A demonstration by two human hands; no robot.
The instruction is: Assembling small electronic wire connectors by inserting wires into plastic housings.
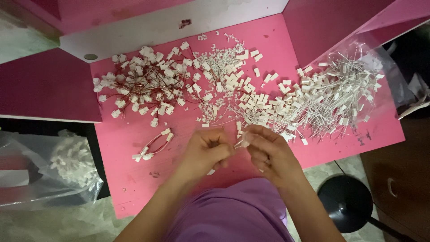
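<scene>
Plastic bag (67, 179) of white parts sits at far left, off the pink table (125, 179). Red-wired connectors (143, 83) are heaped upper left, a few (152, 145) lying just left of the left hand (206, 150), its fingers curled closed. Right hand (266, 152) pinches a small white connector (243, 142) between both hands. White-wired connectors (322, 94) are piled right.

blurred fingers (242, 142), pinched white part (244, 143) unclear
</scene>
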